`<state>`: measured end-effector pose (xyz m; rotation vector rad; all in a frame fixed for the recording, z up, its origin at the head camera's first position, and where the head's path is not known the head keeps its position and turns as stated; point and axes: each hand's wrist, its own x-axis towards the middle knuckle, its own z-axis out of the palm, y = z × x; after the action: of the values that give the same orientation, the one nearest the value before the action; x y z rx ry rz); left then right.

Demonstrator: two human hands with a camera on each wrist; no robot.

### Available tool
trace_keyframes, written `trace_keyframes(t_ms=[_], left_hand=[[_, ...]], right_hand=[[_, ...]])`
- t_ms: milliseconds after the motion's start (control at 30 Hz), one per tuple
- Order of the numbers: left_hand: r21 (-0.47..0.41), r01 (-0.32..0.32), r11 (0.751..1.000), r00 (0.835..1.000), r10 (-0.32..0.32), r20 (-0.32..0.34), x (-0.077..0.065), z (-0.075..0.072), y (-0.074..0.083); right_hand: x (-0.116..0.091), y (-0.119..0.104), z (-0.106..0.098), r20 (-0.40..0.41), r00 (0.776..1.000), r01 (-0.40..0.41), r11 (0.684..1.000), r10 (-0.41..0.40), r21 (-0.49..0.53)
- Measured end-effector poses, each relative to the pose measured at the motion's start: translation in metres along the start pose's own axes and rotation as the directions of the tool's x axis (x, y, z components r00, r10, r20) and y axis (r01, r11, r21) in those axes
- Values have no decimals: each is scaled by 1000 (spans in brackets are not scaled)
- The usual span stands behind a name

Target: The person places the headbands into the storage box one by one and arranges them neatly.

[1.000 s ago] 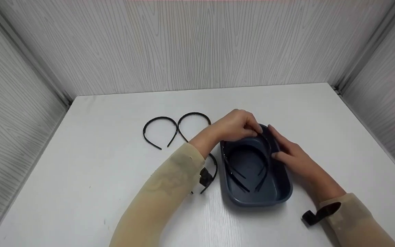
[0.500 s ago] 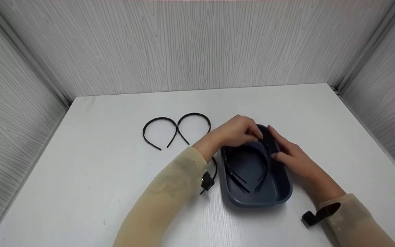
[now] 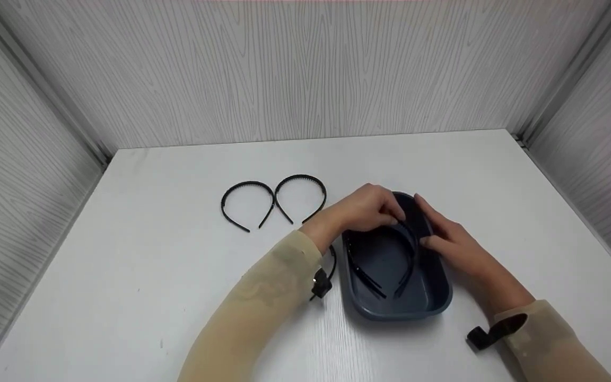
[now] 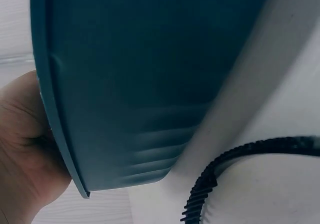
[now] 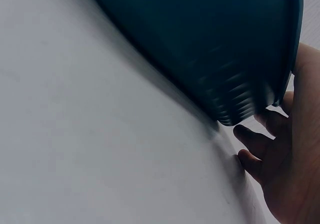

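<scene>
Black headbands (image 3: 410,254) overlap inside the blue bin (image 3: 435,289), 4 o'clock in head view, exact count hard to make out. Left hand (image 3: 372,208), palm-down at bin's 11 o'clock, pinches a band, fingertips partly hidden; right hand (image 3: 450,239) at 2 o'clock grips the rim, thumb over it, fingers outside. Loose pair (image 3: 274,199) touching at bin's 10 o'clock; another band (image 3: 333,260) at 9, mostly behind left sleeve (image 3: 263,286).

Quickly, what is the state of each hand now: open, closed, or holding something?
Left hand: closed, pinching a black headband inside the blue bin.
Right hand: closed, holding the blue bin by its rim.
</scene>
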<state>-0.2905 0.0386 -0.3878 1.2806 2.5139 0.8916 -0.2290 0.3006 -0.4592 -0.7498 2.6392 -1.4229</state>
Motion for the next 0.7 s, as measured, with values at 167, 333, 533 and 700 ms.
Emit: trace_keyframes(t_ms=[167, 333, 533, 700], left_hand=[[12, -1, 1000, 1000, 1, 6, 1, 3, -2], [29, 8, 1000, 1000, -8, 14, 1, 6, -4], [38, -10, 999, 1000, 9, 25, 2, 8, -4], [51, -15, 999, 999, 13, 33, 3, 9, -3]], right_hand=[[-1, 0, 0, -2, 1000, -12, 1000, 12, -3], [-1, 1, 1, 1, 1000, -13, 1000, 13, 10], [-1, -2, 0, -2, 1000, -17, 1000, 17, -16], [-1, -3, 0, -9, 1000, -13, 1000, 13, -22]])
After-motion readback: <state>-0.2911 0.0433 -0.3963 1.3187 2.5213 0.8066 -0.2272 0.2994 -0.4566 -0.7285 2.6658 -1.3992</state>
